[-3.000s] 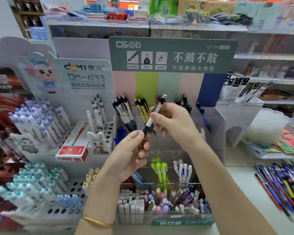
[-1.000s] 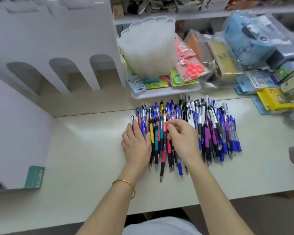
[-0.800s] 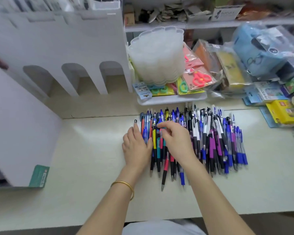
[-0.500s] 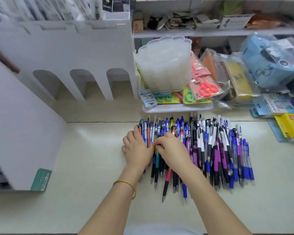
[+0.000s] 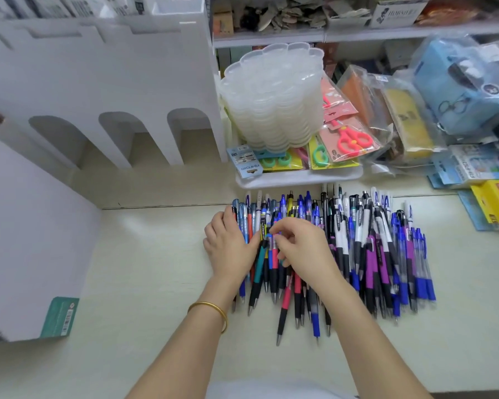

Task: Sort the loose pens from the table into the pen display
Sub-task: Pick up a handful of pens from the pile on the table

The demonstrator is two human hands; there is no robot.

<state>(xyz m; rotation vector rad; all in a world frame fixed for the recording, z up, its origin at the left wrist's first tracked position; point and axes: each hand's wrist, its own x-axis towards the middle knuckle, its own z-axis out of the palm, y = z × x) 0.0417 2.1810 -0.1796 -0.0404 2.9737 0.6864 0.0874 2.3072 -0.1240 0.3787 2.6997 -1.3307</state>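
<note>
Blurred print on pens (image 5: 343, 240); both hands (image 5: 231, 246) rest there.

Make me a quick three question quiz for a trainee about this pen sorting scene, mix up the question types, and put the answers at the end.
1. True or false: the left hand lies flat at the left edge of the pen pile.
2. Multiple choice: what stands on the white tray just behind the pens? A) a stack of clear plastic containers B) a kettle C) a potted plant
3. Fill in: the bracelet on the left wrist is ____ in colour.

Key
1. True. The right hand meanwhile pinches at pens in the pile's left part.
2. A, with packaged scissors beside it.
3. Gold.
</note>
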